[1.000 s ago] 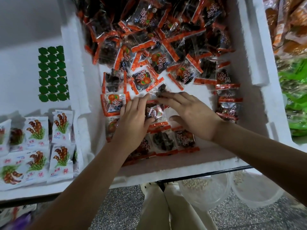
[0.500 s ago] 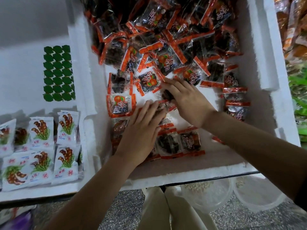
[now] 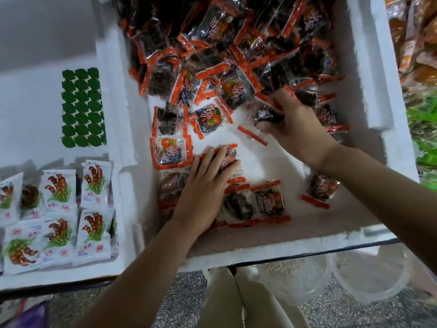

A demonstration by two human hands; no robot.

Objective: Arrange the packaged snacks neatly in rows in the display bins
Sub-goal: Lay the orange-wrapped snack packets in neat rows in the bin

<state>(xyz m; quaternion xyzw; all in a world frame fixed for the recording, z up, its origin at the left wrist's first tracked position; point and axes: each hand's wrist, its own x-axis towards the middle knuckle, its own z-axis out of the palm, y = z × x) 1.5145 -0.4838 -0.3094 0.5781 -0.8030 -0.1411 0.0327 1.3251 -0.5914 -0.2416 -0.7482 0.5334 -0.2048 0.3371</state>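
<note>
Snack packets [image 3: 224, 55] heaped at the far end of the white foam bin [image 3: 378, 74] | head view: left hand [image 3: 203, 188] flat, fingers straight, pressing the laid-out row [image 3: 255, 202] by the near left corner | right hand [image 3: 298, 129] grips one dark packet [image 3: 267, 116] mid-bin, right at the heap's edge

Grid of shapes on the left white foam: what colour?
Green grid of shapes; head view.
</note>
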